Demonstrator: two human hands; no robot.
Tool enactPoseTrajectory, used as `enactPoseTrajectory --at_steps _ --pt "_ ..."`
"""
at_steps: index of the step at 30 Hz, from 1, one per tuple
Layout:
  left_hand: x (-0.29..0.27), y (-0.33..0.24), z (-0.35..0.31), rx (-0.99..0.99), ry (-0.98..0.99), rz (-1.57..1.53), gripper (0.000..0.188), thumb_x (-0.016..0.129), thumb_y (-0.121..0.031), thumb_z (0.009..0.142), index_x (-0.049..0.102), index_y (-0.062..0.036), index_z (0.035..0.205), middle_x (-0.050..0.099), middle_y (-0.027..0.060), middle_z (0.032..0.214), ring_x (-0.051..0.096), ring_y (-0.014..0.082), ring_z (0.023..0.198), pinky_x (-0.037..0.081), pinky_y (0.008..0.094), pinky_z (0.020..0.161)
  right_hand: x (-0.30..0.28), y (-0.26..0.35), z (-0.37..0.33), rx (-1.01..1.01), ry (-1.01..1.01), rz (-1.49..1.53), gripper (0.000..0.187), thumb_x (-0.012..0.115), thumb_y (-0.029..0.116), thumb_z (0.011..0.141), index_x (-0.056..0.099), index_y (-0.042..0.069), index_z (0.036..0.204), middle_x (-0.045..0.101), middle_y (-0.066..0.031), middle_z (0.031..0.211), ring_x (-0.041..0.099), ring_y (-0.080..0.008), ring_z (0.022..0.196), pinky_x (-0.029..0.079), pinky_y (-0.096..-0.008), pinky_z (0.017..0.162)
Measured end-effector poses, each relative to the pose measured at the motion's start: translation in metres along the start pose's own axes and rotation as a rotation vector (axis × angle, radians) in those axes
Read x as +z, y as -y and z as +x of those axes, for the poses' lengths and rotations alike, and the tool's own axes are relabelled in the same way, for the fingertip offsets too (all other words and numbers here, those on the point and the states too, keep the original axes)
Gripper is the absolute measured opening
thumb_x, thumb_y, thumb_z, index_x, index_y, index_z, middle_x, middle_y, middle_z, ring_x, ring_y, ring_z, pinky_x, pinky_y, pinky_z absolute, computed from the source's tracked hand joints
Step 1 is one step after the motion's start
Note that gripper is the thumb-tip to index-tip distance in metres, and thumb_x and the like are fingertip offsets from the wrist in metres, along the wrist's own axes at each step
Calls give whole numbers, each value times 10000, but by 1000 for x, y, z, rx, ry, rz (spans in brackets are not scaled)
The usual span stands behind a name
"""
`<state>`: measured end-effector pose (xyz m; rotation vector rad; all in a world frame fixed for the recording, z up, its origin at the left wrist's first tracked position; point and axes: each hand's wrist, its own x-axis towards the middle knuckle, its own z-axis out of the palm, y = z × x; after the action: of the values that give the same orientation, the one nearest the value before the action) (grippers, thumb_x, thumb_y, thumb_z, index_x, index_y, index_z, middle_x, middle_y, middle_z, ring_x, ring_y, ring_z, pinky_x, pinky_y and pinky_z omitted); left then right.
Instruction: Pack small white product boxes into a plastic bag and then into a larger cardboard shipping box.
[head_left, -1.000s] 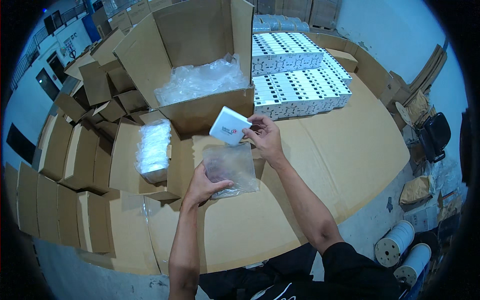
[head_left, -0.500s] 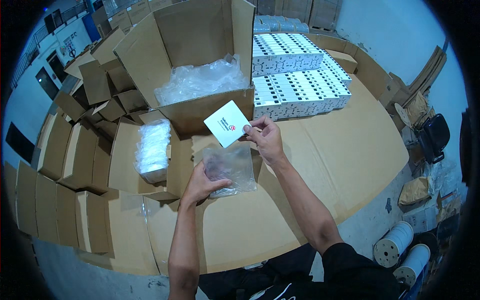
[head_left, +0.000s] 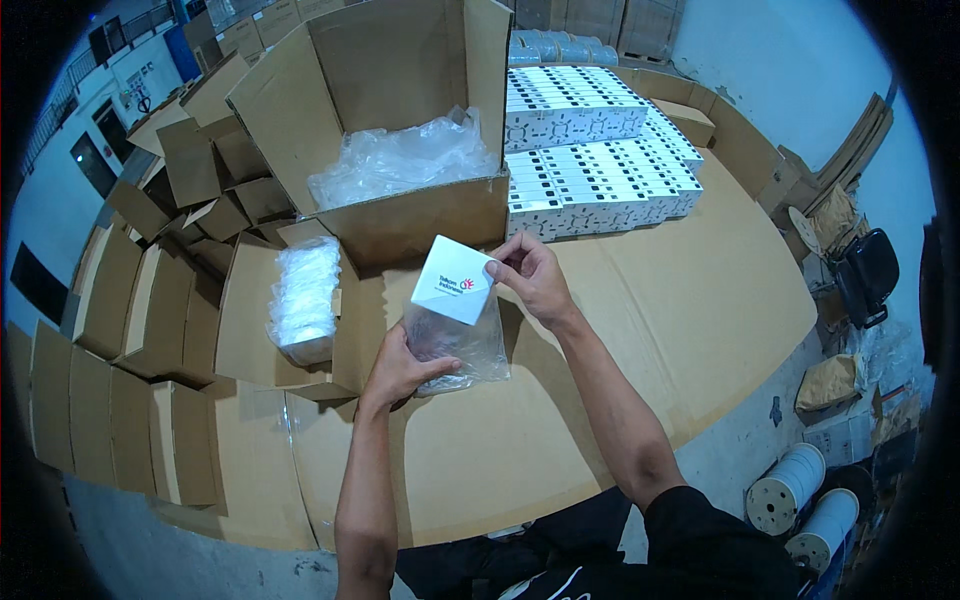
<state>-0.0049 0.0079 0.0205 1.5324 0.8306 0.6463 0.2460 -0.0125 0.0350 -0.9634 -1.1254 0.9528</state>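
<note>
My right hand (head_left: 535, 278) pinches a flat white square box (head_left: 452, 280) with a small red mark by its right corner. Below it, my left hand (head_left: 402, 368) grips the side of a clear plastic bag (head_left: 462, 352), thumb on top. The lower part of the white box overlaps the bag's upper end; whether it is inside the opening I cannot tell. Left of my hands, an open cardboard box (head_left: 245, 335) holds a row of plastic-wrapped packs (head_left: 305, 295).
A large open carton (head_left: 410, 220) with loose clear bags (head_left: 415, 155) stands behind my hands. Stacked white boxes (head_left: 600, 185) fill the back right of the cardboard-covered table (head_left: 680, 330). Empty cartons (head_left: 150, 310) crowd the left side. Cable spools (head_left: 790, 490) and a chair (head_left: 865, 275) stand right.
My right hand has brought the white box down toward me and turned it, so it now overlaps the bag's upper end. The left hand has stayed nearly in place on the bag.
</note>
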Motion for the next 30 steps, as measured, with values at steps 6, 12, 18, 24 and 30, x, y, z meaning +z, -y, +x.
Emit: enactPoseTrajectory --at_steps 6,12,18,24,30 --pt "1 -3 0 8 13 3 810 945 -62 645 538 5 1342 653 110 1239 630 211 1141 520 383 1008 0 -1 -2 43 70 -34 166 734 81 936 578 44 980 634 -19 917 598 -73 850 510 -246 772" --pt "2 2 1 48 28 -95 783 932 -61 674 538 0 1348 661 98 1228 642 194 1114 525 366 991 6 0 -4 67 116 -187 164 721 92 945 572 38 986 597 -2 914 542 -20 745 470 -191 638" --pt "8 6 4 9 -49 -142 483 810 -140 869 601 6 1279 693 84 1157 648 159 1066 528 332 935 3 1 -4 66 137 -173 178 718 124 953 565 39 982 590 -4 922 523 -12 732 458 -179 619" --pt "5 30 23 87 -248 -228 331 691 -201 991 635 12 1237 709 80 1111 646 136 1005 516 314 903 21 -2 -8 158 6 11 277 728 144 951 596 20 1160 625 -17 1010 614 -60 876 495 -212 715" --pt "11 25 38 119 -289 -244 328 715 -195 975 637 16 1213 710 77 1087 647 130 971 511 300 877 20 -33 -15 343 38 -23 326 694 180 984 630 -37 1218 719 -80 1050 654 -104 896 532 -268 776"
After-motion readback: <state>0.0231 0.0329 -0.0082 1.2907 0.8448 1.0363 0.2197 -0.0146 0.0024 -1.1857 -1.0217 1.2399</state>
